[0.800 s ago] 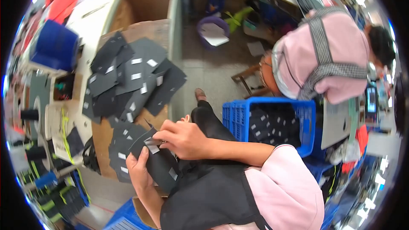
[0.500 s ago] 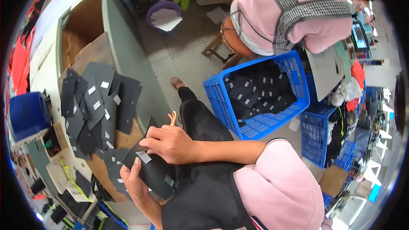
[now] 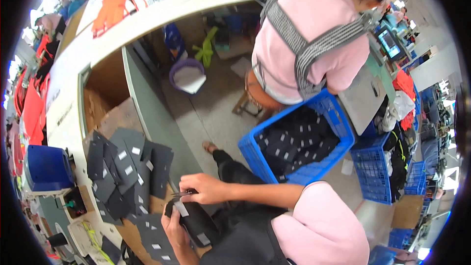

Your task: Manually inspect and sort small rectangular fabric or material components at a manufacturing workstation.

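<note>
The left hand (image 3: pixel 172 225) clamps one black fabric piece (image 3: pixel 194 221), the right hand (image 3: pixel 203 189) pinches small snips (image 3: pixel 182 194); many pieces (image 3: pixel 125 169) on the desk (image 3: pixel 127 118) look untouched.

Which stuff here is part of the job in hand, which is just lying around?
In hand:
- left hand holding a black fabric piece with white labels
- right hand pinching a small dark tool at its top edge
- spread of like black pieces on the table

Lying about:
- blue crate of black pieces
- purple bucket
- orange garment
- blue box
</note>
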